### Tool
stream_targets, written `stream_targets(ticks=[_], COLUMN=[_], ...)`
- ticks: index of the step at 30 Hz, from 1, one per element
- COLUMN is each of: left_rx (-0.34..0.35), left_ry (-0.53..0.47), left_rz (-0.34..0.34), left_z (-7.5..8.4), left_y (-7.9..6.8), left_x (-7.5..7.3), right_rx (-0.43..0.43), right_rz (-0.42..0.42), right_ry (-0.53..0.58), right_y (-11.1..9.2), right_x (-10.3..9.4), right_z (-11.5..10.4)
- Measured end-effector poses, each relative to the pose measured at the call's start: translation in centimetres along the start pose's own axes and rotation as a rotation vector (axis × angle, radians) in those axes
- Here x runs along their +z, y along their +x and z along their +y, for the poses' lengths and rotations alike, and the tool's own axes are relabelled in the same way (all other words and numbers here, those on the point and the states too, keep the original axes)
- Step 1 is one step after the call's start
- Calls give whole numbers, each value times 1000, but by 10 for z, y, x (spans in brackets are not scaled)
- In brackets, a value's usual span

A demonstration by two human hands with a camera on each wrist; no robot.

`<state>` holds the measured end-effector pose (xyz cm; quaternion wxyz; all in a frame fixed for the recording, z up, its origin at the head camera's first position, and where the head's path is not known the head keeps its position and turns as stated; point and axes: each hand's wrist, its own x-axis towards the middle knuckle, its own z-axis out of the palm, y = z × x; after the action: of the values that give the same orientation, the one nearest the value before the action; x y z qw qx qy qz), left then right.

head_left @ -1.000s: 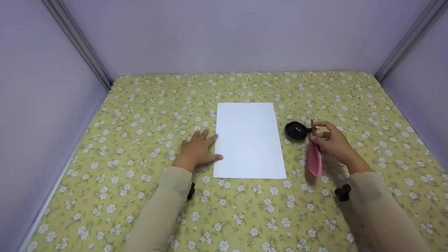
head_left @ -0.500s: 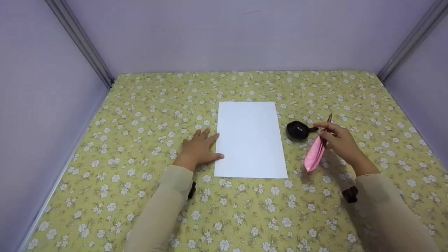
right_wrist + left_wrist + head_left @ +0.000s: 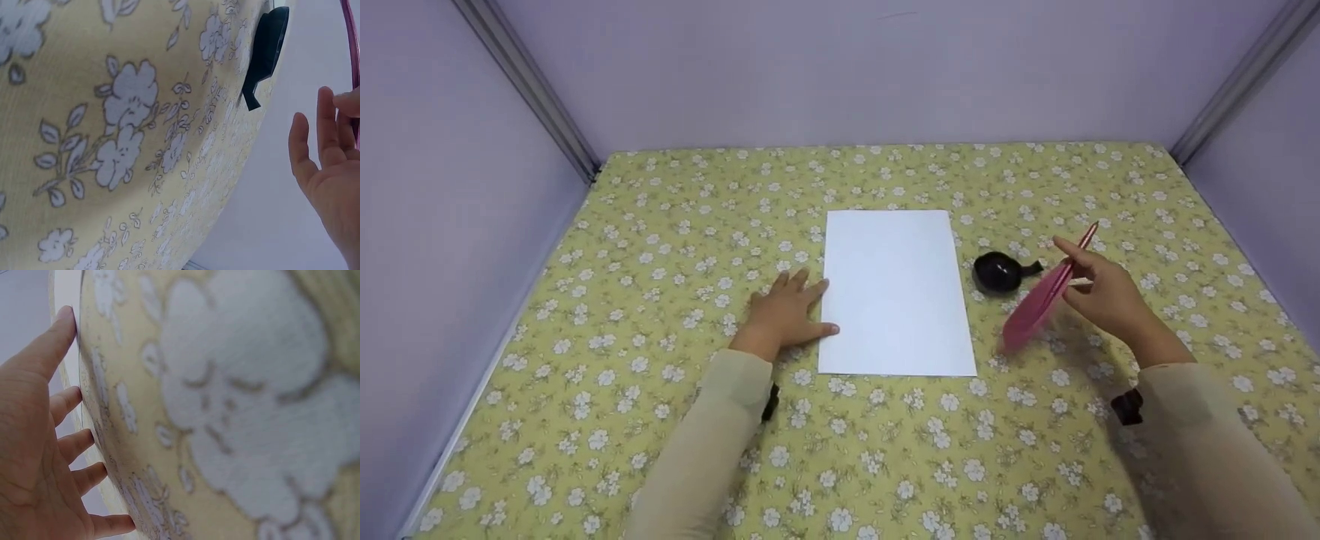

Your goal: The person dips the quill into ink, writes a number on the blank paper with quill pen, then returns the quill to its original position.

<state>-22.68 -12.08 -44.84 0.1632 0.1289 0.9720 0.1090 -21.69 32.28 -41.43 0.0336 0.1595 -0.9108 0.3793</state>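
A pink feather-shaped pen (image 3: 1039,306) is pinched between the thumb and fingers of my right hand (image 3: 1110,296), above the cloth. Its pointed tip is up and away from me, and its wide pink end hangs toward the paper. In the right wrist view only part of the pen's pink shaft (image 3: 351,42) shows. My left hand (image 3: 784,315) lies flat with spread fingers, thumb and fingertips at the left edge of a blank white sheet of paper (image 3: 896,292). A glossy black round bowl with a short handle (image 3: 997,272) sits between the paper and my right hand.
A yellow floral cloth (image 3: 885,450) covers the table. Pale lilac panels (image 3: 847,75) stand behind it and on both sides, with grey metal posts (image 3: 525,90) at the back corners.
My right hand has moved right and slightly away from the black bowl. The pen has turned clockwise, its tip swinging right and its wide end left. My left hand stays on the paper.
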Motion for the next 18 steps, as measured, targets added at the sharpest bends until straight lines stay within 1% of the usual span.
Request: stream_targets(ticks=[5,10,13,17,18], left_rx=[-3,-5,-3,-2,-1], left_ry=[-8,-6,-6,-4,-4], left_rz=[0,-2,-6,-6,-4], left_z=[0,0,0,0,-1], left_y=[0,0,1,1,2], left_x=[1,1,0,1,1], right_rx=[-51,-91,-78,-19,-8], right_rz=[79,108,98,56,49], right_ry=[-55,-55,-50,-35,4], right_y=[0,-1,-2,-1,-2], right_x=[2,3,3,2,2], right_z=[1,0,-2,-4,-5])
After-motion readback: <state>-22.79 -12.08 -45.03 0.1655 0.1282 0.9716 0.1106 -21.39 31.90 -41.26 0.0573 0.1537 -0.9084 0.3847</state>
